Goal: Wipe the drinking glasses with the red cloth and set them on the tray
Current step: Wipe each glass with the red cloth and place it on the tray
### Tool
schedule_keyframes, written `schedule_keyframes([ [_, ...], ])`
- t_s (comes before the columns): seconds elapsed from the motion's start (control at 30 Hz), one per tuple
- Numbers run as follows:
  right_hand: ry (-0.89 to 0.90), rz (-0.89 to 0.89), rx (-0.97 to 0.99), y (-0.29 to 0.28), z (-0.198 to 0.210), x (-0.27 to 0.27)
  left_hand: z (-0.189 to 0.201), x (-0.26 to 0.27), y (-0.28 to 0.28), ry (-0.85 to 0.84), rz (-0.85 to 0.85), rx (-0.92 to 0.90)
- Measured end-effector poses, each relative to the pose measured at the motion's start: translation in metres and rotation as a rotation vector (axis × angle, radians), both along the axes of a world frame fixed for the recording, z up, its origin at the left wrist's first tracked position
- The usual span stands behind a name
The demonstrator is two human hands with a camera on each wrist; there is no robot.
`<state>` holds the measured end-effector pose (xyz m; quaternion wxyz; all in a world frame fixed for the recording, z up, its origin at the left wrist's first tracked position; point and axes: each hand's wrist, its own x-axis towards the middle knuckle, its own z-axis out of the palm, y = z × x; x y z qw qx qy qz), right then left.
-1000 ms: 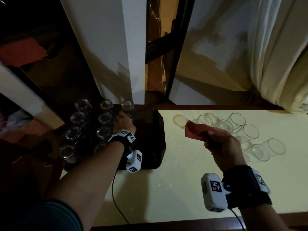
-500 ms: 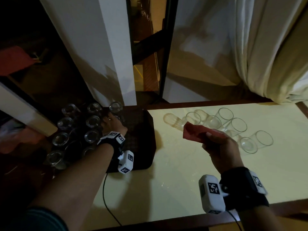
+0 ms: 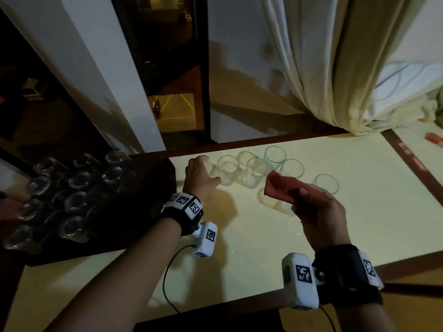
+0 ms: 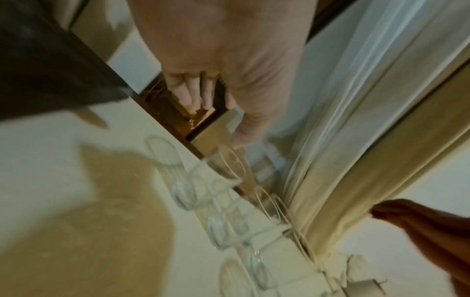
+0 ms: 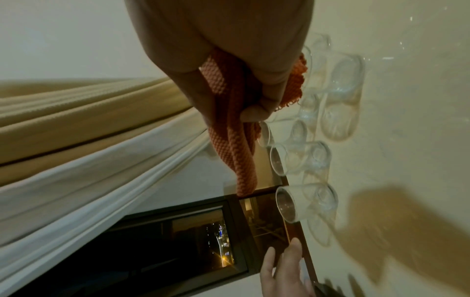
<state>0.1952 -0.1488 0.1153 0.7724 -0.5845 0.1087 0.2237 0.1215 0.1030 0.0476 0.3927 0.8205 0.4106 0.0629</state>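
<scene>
Cream table [image 3: 239,248], left hand [image 3: 199,174] reaching glasses [image 3: 254,172] — right hand [image 3: 318,212] gripping red cloth [image 3: 282,186]

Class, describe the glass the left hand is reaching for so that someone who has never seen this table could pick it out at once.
Start at the pale table and find the cluster of clear glasses along its far edge, right of the dark tray. The target glass is the leftmost of that cluster, nearest the tray. Unlike its neighbours, it has the left hand right at it, fingers extended.
</scene>
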Motion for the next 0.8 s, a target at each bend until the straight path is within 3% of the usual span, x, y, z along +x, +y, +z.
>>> schedule_keyframes([
  [0.23,0.02,-0.046,0.017,-0.046,0.003,0.04,-0.011,0.06,-0.02,0.185,-0.091,-0.001],
  [0.37,0.024,-0.073,0.047,-0.064,0.002,0.058,-0.023,0.067,-0.032,0.178,-0.045,0.055],
  [0.6,0.072,-0.04,0.123,-0.06,-0.006,0.067,-0.028,0.04,-0.034,0.044,0.143,-0.036],
  [0.8,0.091,0.039,0.109,-0.016,-0.01,0.049,-0.01,-0.001,-0.053,-0.393,0.368,-0.524],
])
